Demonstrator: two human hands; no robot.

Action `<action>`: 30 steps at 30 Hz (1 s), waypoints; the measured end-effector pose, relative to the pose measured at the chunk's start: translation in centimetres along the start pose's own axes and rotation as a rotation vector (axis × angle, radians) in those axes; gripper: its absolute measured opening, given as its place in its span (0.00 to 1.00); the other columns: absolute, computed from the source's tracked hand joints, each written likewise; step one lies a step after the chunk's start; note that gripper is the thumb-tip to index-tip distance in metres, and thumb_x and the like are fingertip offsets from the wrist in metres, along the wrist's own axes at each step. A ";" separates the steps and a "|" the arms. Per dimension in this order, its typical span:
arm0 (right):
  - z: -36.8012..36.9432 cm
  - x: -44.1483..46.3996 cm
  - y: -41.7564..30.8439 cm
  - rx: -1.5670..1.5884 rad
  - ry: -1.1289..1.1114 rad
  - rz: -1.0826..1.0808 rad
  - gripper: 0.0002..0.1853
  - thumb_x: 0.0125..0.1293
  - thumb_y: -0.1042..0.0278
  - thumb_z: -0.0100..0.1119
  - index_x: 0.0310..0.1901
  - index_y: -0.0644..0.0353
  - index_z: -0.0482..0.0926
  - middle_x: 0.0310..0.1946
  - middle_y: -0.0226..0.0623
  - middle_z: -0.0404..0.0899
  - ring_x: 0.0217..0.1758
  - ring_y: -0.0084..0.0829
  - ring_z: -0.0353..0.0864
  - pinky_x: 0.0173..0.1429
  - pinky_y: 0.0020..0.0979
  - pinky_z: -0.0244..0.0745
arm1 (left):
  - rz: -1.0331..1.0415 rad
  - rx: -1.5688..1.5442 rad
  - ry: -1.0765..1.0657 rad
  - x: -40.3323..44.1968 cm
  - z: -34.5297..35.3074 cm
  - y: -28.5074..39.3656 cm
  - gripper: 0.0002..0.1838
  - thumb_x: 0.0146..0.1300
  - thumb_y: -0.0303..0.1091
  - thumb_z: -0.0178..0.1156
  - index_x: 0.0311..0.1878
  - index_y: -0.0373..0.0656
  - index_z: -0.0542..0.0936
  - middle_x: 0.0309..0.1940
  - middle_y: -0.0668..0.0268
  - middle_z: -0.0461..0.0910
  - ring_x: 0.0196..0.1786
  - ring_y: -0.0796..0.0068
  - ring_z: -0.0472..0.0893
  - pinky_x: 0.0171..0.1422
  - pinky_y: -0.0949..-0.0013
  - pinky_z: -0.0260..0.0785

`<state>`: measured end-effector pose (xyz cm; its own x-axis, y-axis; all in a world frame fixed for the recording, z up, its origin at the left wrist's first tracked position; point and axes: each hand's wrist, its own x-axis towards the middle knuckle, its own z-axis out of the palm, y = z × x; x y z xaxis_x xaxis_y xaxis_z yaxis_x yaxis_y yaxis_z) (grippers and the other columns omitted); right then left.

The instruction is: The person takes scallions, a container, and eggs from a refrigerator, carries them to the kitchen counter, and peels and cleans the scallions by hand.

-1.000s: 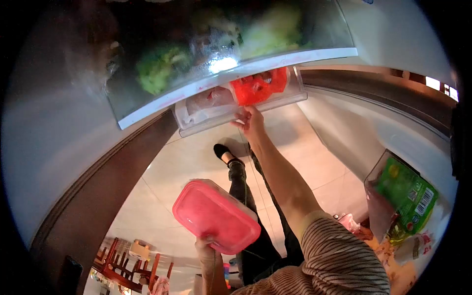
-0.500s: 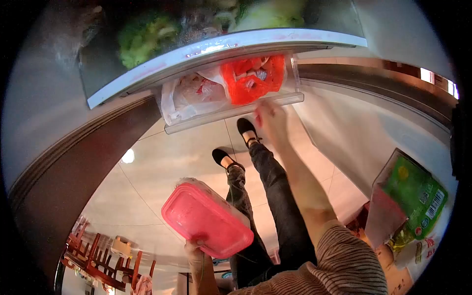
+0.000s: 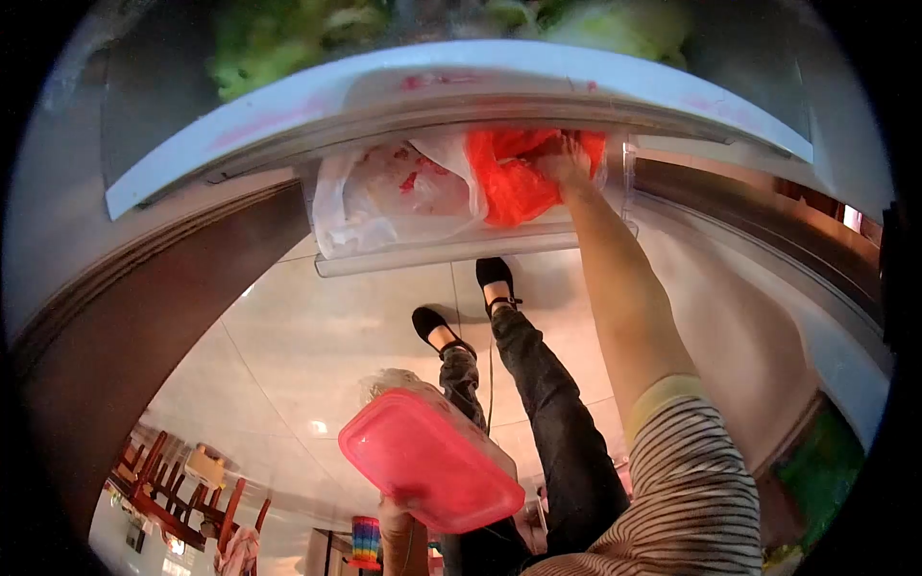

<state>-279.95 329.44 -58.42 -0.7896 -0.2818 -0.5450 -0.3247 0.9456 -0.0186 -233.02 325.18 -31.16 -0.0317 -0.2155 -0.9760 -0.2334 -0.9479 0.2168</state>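
Observation:
Low in the view, my left hand (image 3: pixel 398 518) holds a plastic food container with a pink lid (image 3: pixel 432 463) by its near edge. The container is tilted, its lid facing me. My right hand (image 3: pixel 565 165) reaches into the pulled-out clear drawer (image 3: pixel 432 257) and grips the red plastic bag (image 3: pixel 511 187) at its right part. Some of my fingertips are lost in the bag's folds, and its contents are mostly hidden. Left of it in the drawer lies a white, partly see-through plastic bag (image 3: pixel 408 197) with reddish bits showing.
Above the drawer runs a white shelf edge (image 3: pixel 461 72), with blurred green vegetables (image 3: pixel 288 43) behind it. The open fridge door stands at the right, holding a green package (image 3: pixel 821 470). My feet in black shoes (image 3: pixel 495 274) are on the tiled floor. Wooden chairs (image 3: pixel 182 499) stand lower left.
My right hand has moved from the drawer's front edge into the drawer, onto the red bag, which is now bunched up. The container has shifted slightly right and down in view.

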 end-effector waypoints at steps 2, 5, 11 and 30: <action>0.8 0.5 0.4 -0.066 0.027 0.027 0.48 0.47 0.31 0.59 0.65 0.51 0.60 0.66 0.40 0.59 0.66 0.40 0.62 0.61 0.35 0.67 | 0.010 -0.095 -0.084 0.2 0.3 -0.7 0.41 0.28 0.29 0.65 0.55 0.35 0.68 0.47 0.60 0.75 0.50 0.58 0.75 0.56 0.58 0.68; -2.5 1.3 -0.6 -0.020 -0.276 0.093 0.52 0.44 0.25 0.54 0.67 0.50 0.55 0.70 0.38 0.50 0.69 0.36 0.57 0.65 0.34 0.61 | -0.022 -0.146 -0.068 -0.1 3.1 0.2 0.43 0.26 0.29 0.65 0.57 0.35 0.67 0.48 0.60 0.74 0.52 0.59 0.74 0.57 0.59 0.67; -2.3 0.4 -1.6 0.023 -0.160 0.101 0.50 0.45 0.29 0.58 0.66 0.52 0.58 0.67 0.41 0.56 0.69 0.38 0.57 0.65 0.37 0.60 | -0.039 -0.153 -0.004 0.7 1.7 -0.7 0.45 0.25 0.28 0.66 0.57 0.36 0.66 0.48 0.60 0.75 0.51 0.58 0.74 0.57 0.59 0.67; -1.4 -1.1 2.4 -0.144 0.103 -0.258 0.17 0.56 0.54 0.54 0.44 0.54 0.76 0.34 0.42 0.81 0.39 0.43 0.81 0.41 0.42 0.75 | 0.120 -0.107 0.052 -0.8 3.4 3.1 0.27 0.31 0.34 0.65 0.40 0.32 0.76 0.34 0.56 0.79 0.39 0.54 0.78 0.48 0.58 0.72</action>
<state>-280.56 331.85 -56.71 -0.7178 -0.5315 -0.4498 -0.5857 0.8102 -0.0228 -237.07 323.21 -29.80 -0.0019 -0.3379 -0.9412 -0.1262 -0.9336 0.3355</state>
